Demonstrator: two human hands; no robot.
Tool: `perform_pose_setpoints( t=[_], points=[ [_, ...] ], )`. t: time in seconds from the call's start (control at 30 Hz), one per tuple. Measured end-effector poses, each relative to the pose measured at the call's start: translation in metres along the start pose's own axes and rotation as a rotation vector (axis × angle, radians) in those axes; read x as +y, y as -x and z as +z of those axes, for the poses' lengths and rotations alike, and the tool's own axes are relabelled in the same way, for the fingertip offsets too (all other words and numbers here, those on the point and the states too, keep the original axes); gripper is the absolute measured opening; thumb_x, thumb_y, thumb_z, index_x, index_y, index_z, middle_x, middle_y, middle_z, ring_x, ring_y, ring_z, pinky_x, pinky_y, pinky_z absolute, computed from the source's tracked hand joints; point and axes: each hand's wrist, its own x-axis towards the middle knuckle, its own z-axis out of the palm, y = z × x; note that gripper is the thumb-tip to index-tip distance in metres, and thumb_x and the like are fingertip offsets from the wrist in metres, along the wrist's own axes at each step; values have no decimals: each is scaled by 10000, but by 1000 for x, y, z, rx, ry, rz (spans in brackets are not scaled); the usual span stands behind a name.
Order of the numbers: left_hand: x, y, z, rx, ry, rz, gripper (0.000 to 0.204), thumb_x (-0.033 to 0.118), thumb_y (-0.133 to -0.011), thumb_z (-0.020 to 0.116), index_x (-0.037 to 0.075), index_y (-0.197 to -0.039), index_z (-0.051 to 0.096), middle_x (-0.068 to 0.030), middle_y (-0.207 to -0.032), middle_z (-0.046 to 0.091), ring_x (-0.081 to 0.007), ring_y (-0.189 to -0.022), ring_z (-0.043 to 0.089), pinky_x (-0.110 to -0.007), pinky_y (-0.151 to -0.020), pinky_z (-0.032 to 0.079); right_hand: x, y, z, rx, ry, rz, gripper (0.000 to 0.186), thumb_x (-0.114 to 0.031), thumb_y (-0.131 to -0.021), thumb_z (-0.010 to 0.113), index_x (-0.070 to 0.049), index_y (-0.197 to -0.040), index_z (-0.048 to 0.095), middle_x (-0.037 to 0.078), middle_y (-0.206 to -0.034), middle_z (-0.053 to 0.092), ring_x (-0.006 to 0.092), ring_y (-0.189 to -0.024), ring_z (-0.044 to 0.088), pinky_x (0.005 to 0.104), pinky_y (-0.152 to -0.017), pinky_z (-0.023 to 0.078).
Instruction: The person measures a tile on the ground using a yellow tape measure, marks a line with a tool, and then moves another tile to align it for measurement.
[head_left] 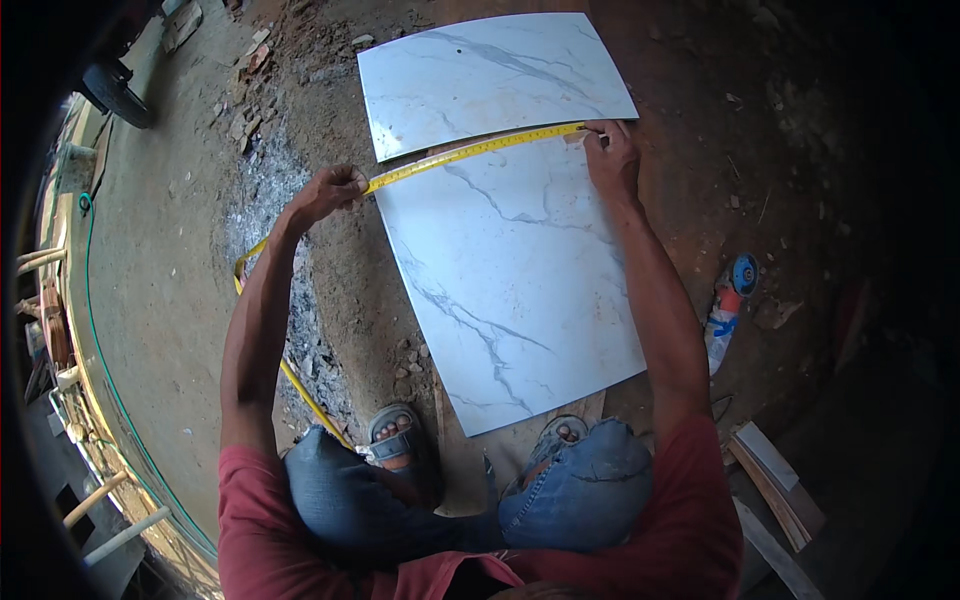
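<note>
A yellow tape measure (470, 151) is stretched across the far edge of a white marble-patterned tile (520, 270). Its blade is pinched by my left hand (334, 190) at the tile's left corner, and the loose length drops behind my left forearm toward my left foot. At the tile's far right corner, my right hand (612, 158) presses the other end of the blade down with closed fingers. Just beyond lies a second marbled tile piece (490, 80) with a small dark spot, a narrow gap between the two.
An angle grinder (733, 300) with a blue disc lies on the dirt to the right. Tile offcuts (775, 485) are stacked at lower right. Rubble (250, 120) is scattered at upper left, and a green hose (95, 310) runs along the left side near a wheel (115, 92).
</note>
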Motion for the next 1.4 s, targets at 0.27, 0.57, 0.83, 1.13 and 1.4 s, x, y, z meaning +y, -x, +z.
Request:
perform_pose_setpoints(
  t=[0.27, 0.57, 0.83, 1.13, 1.4],
  points=[
    [63, 77, 29, -375, -262, 15, 295, 324, -913, 500, 43, -859, 570, -16, -686, 552, -126, -639, 522, -291, -594, 440, 25, 94, -124, 23, -246, 358, 187, 17, -806, 525, 43, -986, 570, 142, -976, 619, 177, -842, 597, 286, -739, 497],
    [191, 135, 104, -247, -322, 512, 260, 21, -813, 435, -5, -1063, 503, -81, -751, 598, -177, -642, 592, -310, -584, 469, -143, 195, -92, -545, -1227, 899, 542, -106, -842, 550, -94, -1320, 294, 153, -1165, 503, 221, -917, 566, 335, -715, 517],
    [298, 151, 221, -144, 1, 812, 362, 111, -846, 492, -23, -1180, 450, -210, -920, 597, -309, -841, 602, -380, -739, 480, -234, 161, -80, -999, -960, 171, 248, -151, -904, 497, 29, -1072, 526, 132, -871, 622, 204, -790, 631, 305, -705, 525],
    [206, 180, 200, -597, -139, 450, 856, 534, -810, 556, 90, -1408, 132, -281, -1330, 341, -396, -1251, 343, -472, -1010, 353, -130, 190, -240, -143, -1022, 626, 404, -374, -949, 390, 16, -928, 493, 189, -922, 604, 168, -686, 593, 299, -620, 518],
    [102, 159, 197, -981, -633, 260, 763, 557, -812, 543, 67, -1353, 318, -234, -1299, 421, -379, -1139, 479, -437, -942, 407, -67, 329, -353, 691, -911, 967, 333, -413, -891, 525, -87, -833, 485, 79, -684, 544, 125, -498, 487, 220, -444, 386]
  ],
)
